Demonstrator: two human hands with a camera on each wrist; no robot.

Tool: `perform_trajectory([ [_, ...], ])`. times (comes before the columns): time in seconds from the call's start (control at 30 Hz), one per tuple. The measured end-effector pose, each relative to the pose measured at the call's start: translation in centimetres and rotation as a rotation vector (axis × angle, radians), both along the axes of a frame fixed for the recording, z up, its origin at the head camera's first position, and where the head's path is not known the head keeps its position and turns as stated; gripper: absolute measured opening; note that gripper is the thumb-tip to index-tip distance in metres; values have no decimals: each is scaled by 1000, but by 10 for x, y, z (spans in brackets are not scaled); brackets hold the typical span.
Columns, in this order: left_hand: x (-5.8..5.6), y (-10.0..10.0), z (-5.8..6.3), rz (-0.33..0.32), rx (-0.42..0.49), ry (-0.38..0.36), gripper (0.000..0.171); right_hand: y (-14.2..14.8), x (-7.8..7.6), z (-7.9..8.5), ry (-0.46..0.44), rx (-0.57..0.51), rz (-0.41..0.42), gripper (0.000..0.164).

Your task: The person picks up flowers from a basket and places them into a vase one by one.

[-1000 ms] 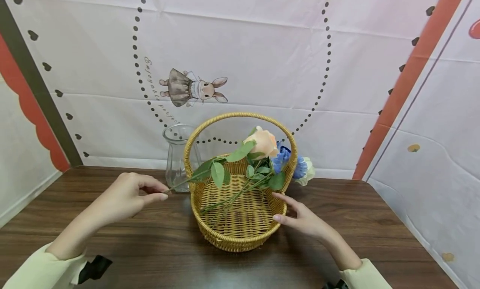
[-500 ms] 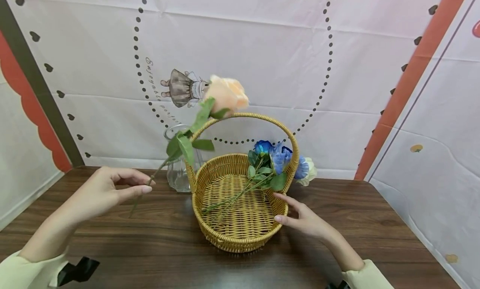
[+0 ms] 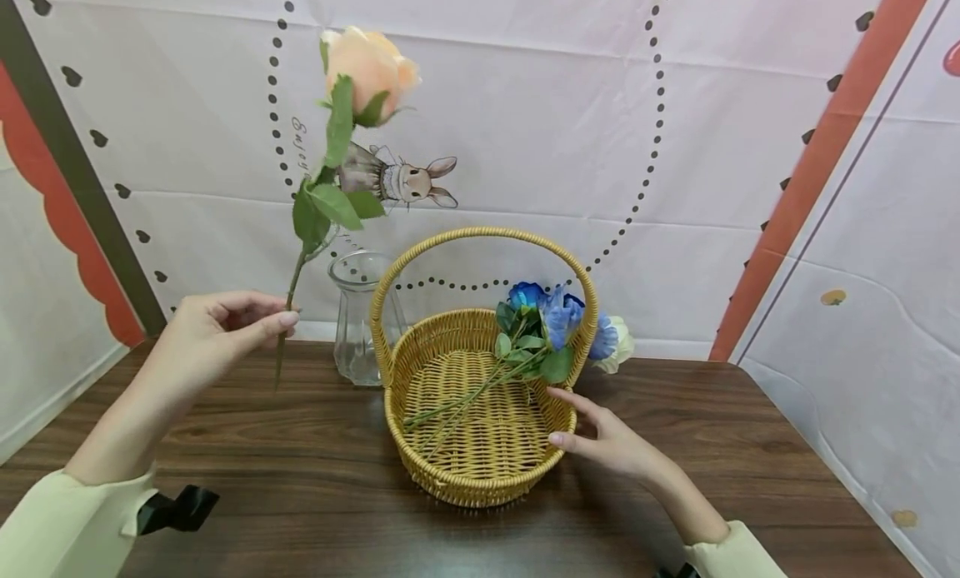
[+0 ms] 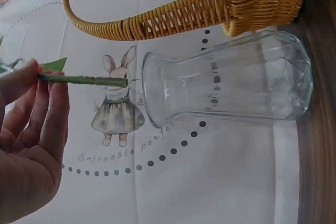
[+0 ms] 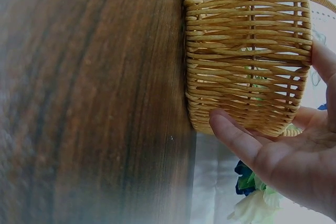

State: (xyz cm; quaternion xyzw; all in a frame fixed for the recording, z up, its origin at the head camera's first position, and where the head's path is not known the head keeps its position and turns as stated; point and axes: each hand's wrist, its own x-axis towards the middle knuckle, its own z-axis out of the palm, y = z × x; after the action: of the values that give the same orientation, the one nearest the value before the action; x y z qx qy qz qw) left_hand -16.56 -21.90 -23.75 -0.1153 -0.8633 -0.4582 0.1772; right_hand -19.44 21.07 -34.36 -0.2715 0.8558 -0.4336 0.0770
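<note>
My left hand pinches the green stem of a peach artificial rose between thumb and fingertips. The rose stands nearly upright, bloom high and tilted slightly right. In the left wrist view, the lower stem end points toward the mouth of a clear glass vase, apart from it. The fingers of my right hand lie relaxed against the right side of a yellow wicker basket, thumb at its rim. Blue artificial flowers lie in the basket, their stems across its floor.
Behind the basket's left side stands the vase on the dark wood table. The basket handle arches high. A white flower pokes out past the right rim. A printed cloth hangs behind the table.
My left hand has drawn the rose out of the basket, first to the left, then upward, turning it from leaning to nearly upright. My right hand has stayed at the basket.
</note>
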Motion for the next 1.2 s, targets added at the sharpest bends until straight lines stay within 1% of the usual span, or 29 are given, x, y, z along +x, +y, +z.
perform_trajectory([
  [0.07, -4, 2, 3, 10, 41, 13, 24, 0, 0, 0, -1, -1, 0, 61],
  [0.2, -13, 6, 11, 30, 122, 29, 29, 1, 1, 0, 3, -3, 3, 61],
  [0.27, -18, 9, 15, 44, 153, 42, 27, 1, 1, 0, 4, -2, 4, 61],
  [0.33, -24, 11, 19, 29, 193, 65, 24, 1, 1, 0, 6, -1, 2, 61],
  [0.43, -32, 15, 26, 7, 252, 110, 14, 2, 1, 0, 8, 3, -3, 60],
  [0.47, -35, 17, 28, -17, 291, 121, 14, 2, 1, 0, 9, 4, -5, 60],
  [0.53, -39, 20, 32, -30, 335, 147, 14, 2, 2, 0, 11, 7, -9, 60],
  [0.57, -42, 21, 34, -57, 377, 155, 16, 2, 2, 0, 11, 7, -9, 60],
  [0.67, -48, 24, 40, -80, 449, 180, 19, 2, 2, 0, 12, 7, -9, 60],
  [0.7, -51, 26, 41, -71, 457, 188, 18, 2, 2, 0, 13, 7, -9, 60],
  [0.77, -57, 28, 45, -72, 501, 200, 16, 3, 2, 0, 16, 6, -7, 59],
  [0.8, -60, 30, 46, -50, 498, 207, 15, 3, 2, 0, 17, 6, -6, 59],
  [0.93, -73, 35, 51, -25, 564, 210, 11, 3, 1, -1, 19, 7, -2, 60],
  [1.03, -81, 40, 53, -4, 598, 205, 12, 2, 1, -1, 20, 9, -1, 60],
  [1.13, -88, 45, 53, 26, 610, 202, 15, 1, 1, -1, 18, 6, -1, 60],
  [1.2, -93, 47, 53, 57, 588, 199, 17, 1, 1, -1, 15, 3, 0, 60],
])
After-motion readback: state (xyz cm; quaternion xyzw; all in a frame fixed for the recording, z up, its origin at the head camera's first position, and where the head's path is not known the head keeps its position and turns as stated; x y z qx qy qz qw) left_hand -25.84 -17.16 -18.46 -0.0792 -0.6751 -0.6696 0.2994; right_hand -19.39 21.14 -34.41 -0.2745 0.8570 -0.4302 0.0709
